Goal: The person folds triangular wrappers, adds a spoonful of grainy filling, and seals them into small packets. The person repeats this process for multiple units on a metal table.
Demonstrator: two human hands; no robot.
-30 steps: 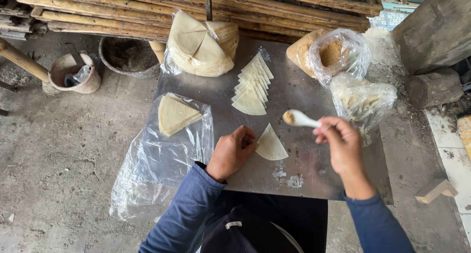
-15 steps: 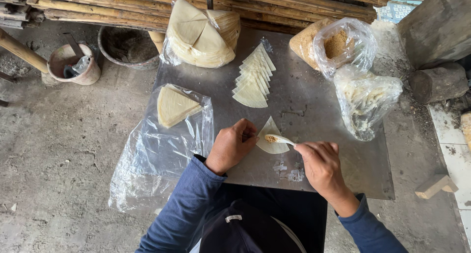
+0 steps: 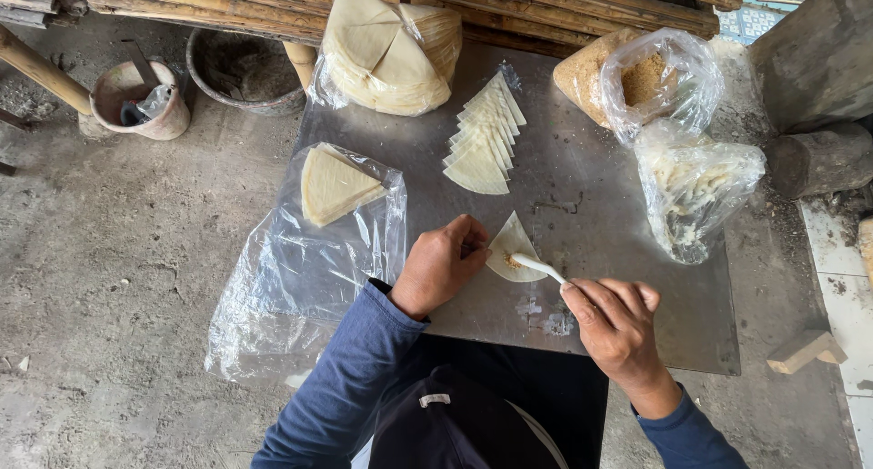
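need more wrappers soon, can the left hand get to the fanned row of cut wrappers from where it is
Probably yes: the left hand rests just below the fanned row, with only bare metal sheet between them.

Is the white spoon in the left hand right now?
No, the right hand holds the white spoon over the wrapper, while the left hand pins that wrapper's edge.

Beyond the spoon-holding right hand (image 3: 614, 324), two clear bags: brown crumbs (image 3: 650, 78) farther, pale shreds (image 3: 696, 192) nearer. Left of the left hand (image 3: 441, 264), a flat clear bag (image 3: 300, 260) with wrappers; far ahead, another stacked bag (image 3: 386, 46).
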